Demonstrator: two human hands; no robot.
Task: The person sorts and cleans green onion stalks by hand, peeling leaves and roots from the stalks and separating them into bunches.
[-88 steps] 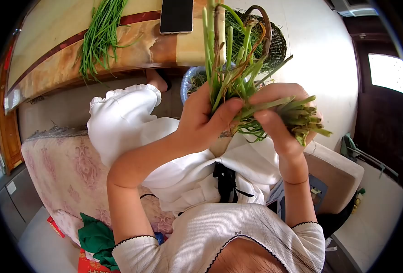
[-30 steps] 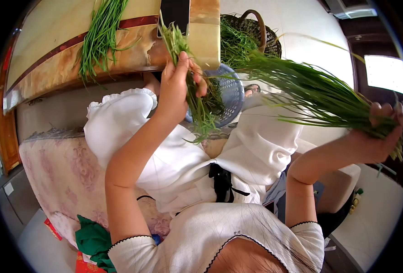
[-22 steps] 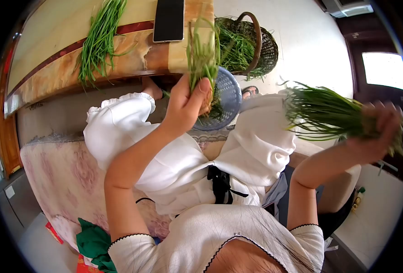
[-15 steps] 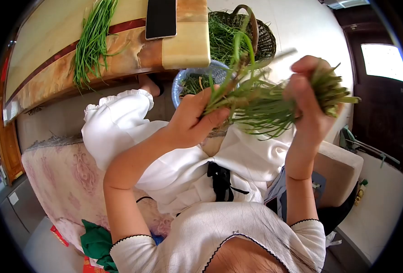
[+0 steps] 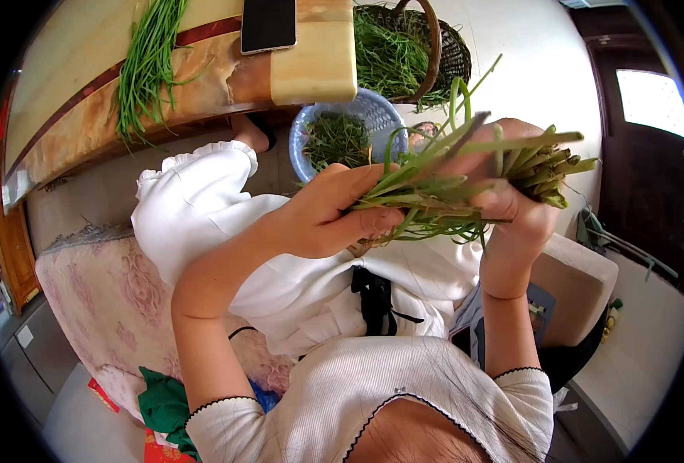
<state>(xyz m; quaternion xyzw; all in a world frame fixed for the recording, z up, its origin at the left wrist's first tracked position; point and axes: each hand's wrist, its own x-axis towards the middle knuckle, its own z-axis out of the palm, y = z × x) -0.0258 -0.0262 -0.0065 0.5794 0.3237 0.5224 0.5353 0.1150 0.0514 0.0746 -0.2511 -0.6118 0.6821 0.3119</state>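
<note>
My right hand (image 5: 512,204) is closed round a bundle of chives (image 5: 546,166), its pale cut stem ends sticking out to the right. Some leaves trail left from it toward my left hand (image 5: 342,208), which pinches several loose chive blades (image 5: 415,185) between thumb and fingers. The two hands are close together above my lap, with the blades spanning the gap. Just beyond them, a blue plastic basket (image 5: 305,147) holds dark green trimmings.
A wicker basket (image 5: 433,65) full of greens stands behind the blue one. On the marble-look table (image 5: 311,81) lie a phone (image 5: 269,27) and a pile of chives (image 5: 149,69). I sit on a floral-covered sofa (image 5: 141,301); a green cloth (image 5: 163,401) lies beside me.
My right hand has moved slightly left and down, closer to my left hand. The blades in my left hand now point right, across the bundle, instead of upward.
</note>
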